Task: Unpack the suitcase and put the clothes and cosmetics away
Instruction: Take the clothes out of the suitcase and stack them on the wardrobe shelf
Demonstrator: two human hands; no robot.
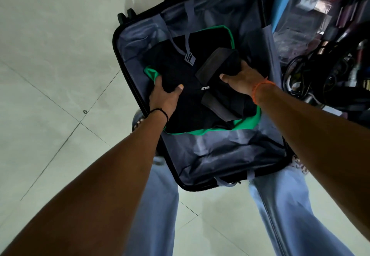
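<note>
Both hands (pixel 167 95) (pixel 243 79) around black clothes (pixel 184 105)

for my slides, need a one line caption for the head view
Both hands, left and right, grip a stack of black clothes over green cloth in the open suitcase.

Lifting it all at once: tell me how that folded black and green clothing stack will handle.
Folded black and green clothing stack looks soft, so it will probably sag between the left hand and right hand. The loose top fold may slide off.
</note>
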